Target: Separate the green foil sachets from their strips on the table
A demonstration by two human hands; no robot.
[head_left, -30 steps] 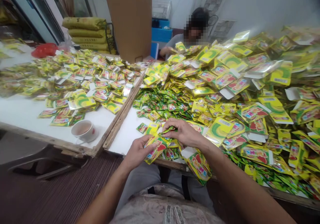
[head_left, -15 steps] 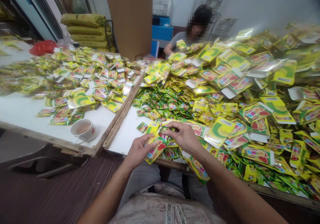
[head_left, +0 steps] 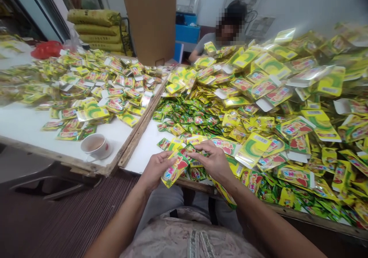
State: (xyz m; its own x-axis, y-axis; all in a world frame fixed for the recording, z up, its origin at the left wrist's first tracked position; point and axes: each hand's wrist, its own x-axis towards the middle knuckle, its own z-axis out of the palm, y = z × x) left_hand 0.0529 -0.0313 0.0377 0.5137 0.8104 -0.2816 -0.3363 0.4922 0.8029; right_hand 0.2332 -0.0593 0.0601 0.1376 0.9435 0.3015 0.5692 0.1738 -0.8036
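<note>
At the desk (head_left: 142,150) edge, your left hand (head_left: 153,170) grips a yellow carton (head_left: 174,170), your right hand (head_left: 214,162) pinches a green sachet (head_left: 188,150) at its mouth; a loose pinch could drop it onto your lap.

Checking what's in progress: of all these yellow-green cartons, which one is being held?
The flat carton over the near table edge, held by the left hand, right hand at its top; the others lie loose.
</note>
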